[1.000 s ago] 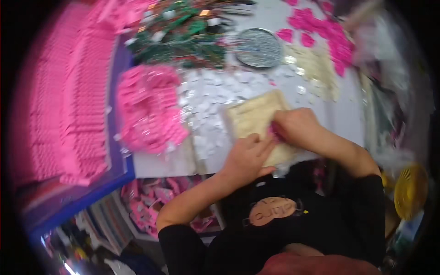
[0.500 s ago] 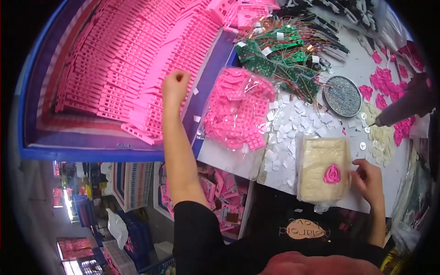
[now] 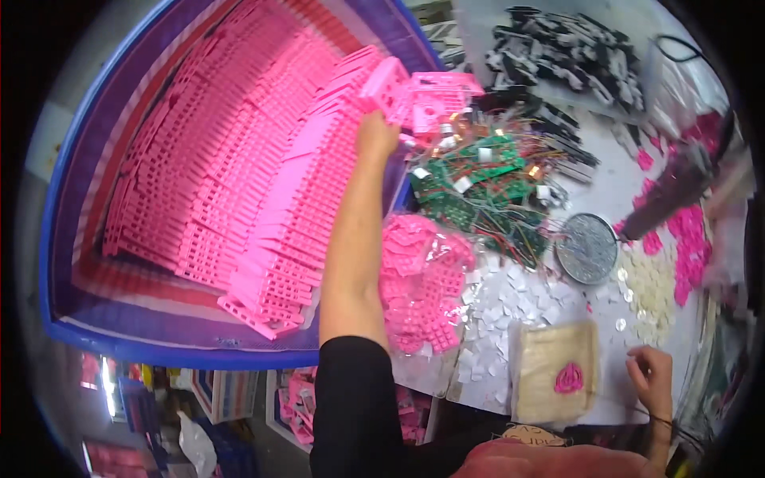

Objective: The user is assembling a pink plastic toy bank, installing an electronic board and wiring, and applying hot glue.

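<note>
My left hand [image 3: 378,131] reaches to the far end of a row of pink plastic casings, its fingers closed at the lower edge of a pink casing [image 3: 386,86]. The fingertips are partly hidden. Another pink casing [image 3: 438,99], full of cut-outs, lies just right of it. My right hand [image 3: 653,378] rests at the table's near right, fingers loosely bent and apart, holding nothing. Left of it lies a flat beige block [image 3: 550,350] in clear wrap. On the block sits a small deep-pink rounded piece [image 3: 569,378].
A blue-rimmed crate [image 3: 183,356] holds rows of pink casings. Beside it lie a bag of pink keypads [image 3: 422,287], wired green circuit boards [image 3: 478,183], white squares [image 3: 510,303] and a round dish of grey granules [image 3: 586,248]. A dark glue-gun-like tool [image 3: 669,191] stands right.
My left hand has moved from above the crate's near rows to the far casing, closing on its edge. My right hand stays beside the beige block. The whole view has shifted.
</note>
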`<state>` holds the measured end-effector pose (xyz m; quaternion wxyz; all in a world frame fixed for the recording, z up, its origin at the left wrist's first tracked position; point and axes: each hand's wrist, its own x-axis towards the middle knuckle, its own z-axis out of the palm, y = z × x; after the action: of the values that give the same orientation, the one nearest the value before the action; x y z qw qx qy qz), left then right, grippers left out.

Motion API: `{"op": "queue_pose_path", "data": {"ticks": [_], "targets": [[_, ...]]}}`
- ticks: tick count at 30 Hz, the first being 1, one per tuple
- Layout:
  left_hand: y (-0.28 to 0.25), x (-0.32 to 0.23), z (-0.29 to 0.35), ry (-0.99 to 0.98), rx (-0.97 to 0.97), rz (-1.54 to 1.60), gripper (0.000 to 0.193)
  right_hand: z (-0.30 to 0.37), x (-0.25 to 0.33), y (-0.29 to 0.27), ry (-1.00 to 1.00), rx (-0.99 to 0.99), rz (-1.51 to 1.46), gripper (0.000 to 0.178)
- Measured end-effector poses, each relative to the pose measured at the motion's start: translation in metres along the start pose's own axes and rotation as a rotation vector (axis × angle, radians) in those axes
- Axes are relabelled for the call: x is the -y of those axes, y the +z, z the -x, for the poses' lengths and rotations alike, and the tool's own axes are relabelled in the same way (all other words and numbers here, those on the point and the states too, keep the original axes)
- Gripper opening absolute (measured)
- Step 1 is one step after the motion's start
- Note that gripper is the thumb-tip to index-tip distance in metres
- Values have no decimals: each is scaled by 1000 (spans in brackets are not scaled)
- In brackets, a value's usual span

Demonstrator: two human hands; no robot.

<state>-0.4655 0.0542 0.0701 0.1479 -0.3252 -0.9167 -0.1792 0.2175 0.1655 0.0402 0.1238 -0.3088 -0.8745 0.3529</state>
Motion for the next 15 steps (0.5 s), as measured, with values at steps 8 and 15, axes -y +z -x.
{"op": "queue_pose_path", "data": {"ticks": [8, 15], "targets": [[-10, 31, -41, 129, -68, 58, 45, -7, -23, 10, 51, -113, -11, 4], [41, 22, -114, -30, -129, -132, 53, -26, -5, 6, 32, -49, -23, 4]]}}
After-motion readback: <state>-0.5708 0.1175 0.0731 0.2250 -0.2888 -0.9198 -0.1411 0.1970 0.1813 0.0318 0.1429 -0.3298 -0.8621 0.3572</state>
